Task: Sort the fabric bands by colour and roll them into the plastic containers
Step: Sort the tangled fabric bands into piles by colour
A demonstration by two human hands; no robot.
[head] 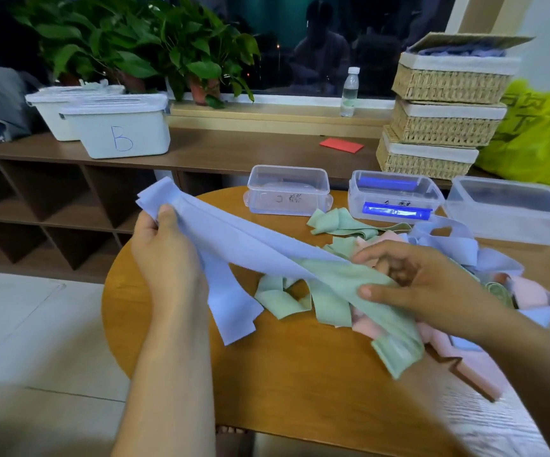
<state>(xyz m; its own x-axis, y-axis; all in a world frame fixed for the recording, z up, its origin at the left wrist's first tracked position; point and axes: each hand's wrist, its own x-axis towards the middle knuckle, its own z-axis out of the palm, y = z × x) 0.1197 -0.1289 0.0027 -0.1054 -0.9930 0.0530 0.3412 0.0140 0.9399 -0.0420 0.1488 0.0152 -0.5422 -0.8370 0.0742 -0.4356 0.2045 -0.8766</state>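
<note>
On the round wooden table point(300, 374), a pale blue band point(240, 239) is stretched in the air between both hands. It is a long, flat strip, soft and matte, and its loose tail hangs down onto the tabletop. The left hand point(164, 245) pinches its far-left end between thumb and fingers. The right hand point(425, 278) curls round its other end together with a mint green band point(349, 291) (the thumb presses on the green). Past the right hand lies a tangled pile point(527, 291) of pink, green and blue bands. At the far edge stand three clear plastic containers point(288, 189); the middle one point(431, 196) holds dark blue rolls point(387, 185).
</note>
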